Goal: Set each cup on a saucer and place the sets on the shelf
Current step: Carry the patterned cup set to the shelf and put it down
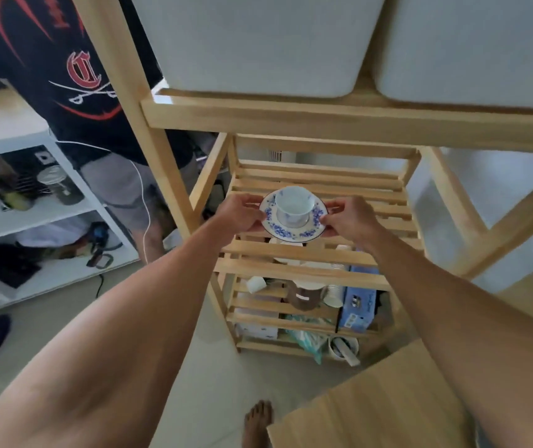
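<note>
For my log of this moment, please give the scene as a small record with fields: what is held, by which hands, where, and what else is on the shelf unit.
held item: white cup standing upright on a blue-flowered saucer
left hand: grips the saucer's left rim
right hand: grips the saucer's right rim
position: over the slatted wooden shelf; contact with the slats cannot be told
shelf above: two white bins
lower shelves: paper cups, a blue box, other items
</note>
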`<state>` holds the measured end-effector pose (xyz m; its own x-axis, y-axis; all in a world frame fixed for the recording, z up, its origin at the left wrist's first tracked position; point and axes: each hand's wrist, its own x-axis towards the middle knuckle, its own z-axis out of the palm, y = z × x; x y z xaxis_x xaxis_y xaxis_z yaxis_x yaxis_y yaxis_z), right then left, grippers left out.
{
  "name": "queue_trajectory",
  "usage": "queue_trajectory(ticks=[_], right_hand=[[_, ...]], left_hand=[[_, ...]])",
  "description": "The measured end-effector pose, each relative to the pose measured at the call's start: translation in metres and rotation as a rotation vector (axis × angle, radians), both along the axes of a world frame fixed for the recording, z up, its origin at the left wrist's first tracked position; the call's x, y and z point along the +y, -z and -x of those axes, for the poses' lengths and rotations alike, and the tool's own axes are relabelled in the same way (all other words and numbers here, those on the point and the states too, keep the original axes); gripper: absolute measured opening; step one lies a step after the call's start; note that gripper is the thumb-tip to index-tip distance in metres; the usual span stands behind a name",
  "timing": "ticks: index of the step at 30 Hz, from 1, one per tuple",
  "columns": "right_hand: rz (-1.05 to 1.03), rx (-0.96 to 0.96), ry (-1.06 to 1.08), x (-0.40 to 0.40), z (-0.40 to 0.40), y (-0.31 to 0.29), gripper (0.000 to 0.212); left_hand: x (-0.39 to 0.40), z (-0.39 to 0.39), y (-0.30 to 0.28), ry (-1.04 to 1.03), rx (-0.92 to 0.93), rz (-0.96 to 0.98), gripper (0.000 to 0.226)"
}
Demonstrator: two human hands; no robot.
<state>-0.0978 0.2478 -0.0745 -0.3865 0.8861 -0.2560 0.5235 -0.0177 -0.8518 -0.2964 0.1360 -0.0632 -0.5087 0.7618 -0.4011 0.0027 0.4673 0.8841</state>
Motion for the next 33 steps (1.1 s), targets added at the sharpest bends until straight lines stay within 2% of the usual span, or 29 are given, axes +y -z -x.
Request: queue_trajectory(ticks=[11, 17, 23, 29, 33], right_hand=[[-0.079, -0.042, -0.036, 0.07, 0.079, 0.043, 0.04], [-0.019, 0.002, -0.033, 0.088, 0.101, 0.047, 0.032], [-0.049, 0.015, -0.022, 0.098, 0.117, 0.049, 0.034], [-0.055, 0.041, 0.035, 0.083, 0.103, 0.043, 0.052], [-0.025, -0.066, 0.0, 0.054, 0.056, 0.015, 0.036]], left_hand=[[0.072, 0.063, 0.051, -0.113, 0.067, 0.0, 0.04], [0.102, 0.087, 0.067, -0.175, 0.246, 0.061, 0.043], [0.113, 0.098, 0.069, -0.223, 0.249, 0.065, 0.047], [0.101, 0.086, 0.067, -0.274, 0.296, 0.005, 0.046], [0.074, 0.044, 0.049, -0.228, 0.412, -0.022, 0.036]])
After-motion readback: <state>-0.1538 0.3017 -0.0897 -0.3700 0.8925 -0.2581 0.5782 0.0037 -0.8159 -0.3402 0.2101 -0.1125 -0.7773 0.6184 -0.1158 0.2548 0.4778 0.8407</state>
